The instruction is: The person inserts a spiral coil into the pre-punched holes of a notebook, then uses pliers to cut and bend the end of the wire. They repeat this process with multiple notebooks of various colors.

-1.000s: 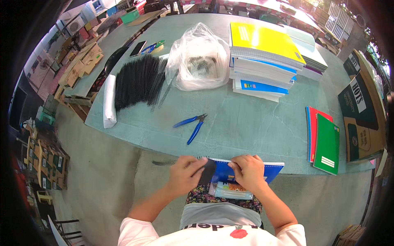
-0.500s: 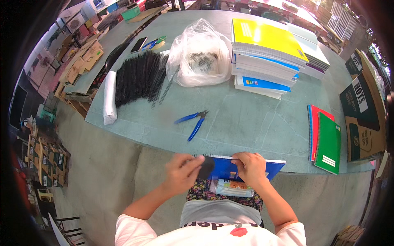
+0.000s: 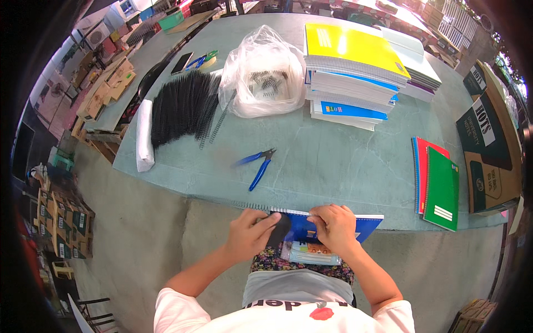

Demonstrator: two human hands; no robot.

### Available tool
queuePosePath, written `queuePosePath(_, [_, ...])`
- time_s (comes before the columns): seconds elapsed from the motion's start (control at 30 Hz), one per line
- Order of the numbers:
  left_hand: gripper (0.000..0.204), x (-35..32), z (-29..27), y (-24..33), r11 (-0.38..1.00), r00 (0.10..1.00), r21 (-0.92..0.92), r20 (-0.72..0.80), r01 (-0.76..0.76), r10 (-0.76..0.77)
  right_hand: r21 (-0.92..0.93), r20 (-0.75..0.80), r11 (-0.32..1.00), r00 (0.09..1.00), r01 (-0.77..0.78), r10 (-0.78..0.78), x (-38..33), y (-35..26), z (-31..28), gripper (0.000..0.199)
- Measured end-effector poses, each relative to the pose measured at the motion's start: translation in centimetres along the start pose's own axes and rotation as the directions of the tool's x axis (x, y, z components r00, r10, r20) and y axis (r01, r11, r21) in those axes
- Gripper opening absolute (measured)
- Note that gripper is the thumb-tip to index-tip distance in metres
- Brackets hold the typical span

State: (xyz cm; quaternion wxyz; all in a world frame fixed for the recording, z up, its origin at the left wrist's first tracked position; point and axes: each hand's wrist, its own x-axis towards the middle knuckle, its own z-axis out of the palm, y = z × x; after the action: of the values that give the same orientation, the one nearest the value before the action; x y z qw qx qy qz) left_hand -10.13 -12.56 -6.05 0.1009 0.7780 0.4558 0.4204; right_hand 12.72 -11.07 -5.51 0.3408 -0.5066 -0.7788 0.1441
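Observation:
A blue-covered notebook (image 3: 363,225) rests on my lap against the table's front edge. My left hand (image 3: 250,233) pinches a black spiral wire (image 3: 252,206) that sticks out to the left along the notebook's top edge. My right hand (image 3: 333,225) presses down on the cover near the same edge, fingers curled over the binding holes. Both hands sit close together at the notebook's spine.
On the grey-green table (image 3: 333,161) lie blue-handled pliers (image 3: 256,165), a fan of black spiral wires (image 3: 183,108), a clear plastic bag (image 3: 264,75), a tall stack of notebooks (image 3: 352,75), and red and green notebooks (image 3: 438,180). Cardboard boxes (image 3: 488,144) stand at right.
The spiral wire has moved along the notebook's top edge and now shows further left. Both hands stay at the spine, with the left fingers shifted slightly.

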Motion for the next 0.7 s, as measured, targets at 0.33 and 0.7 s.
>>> queuePosePath(0.33, [0.043,2.2,-0.4,1.1,1.000,0.994,0.018,-0.107,-0.002,0.004,-0.037,-0.036,0.999,0.999,0.004,-0.005,-0.5,0.0,0.2,0.007])
queuePosePath(0.7, [0.043,0.0,1.9,0.0,0.996,0.994,-0.005,0.060,-0.095,0.095,-0.013,-0.006,1.000,1.000,-0.028,0.028,-0.2,-0.2,0.0,0.006])
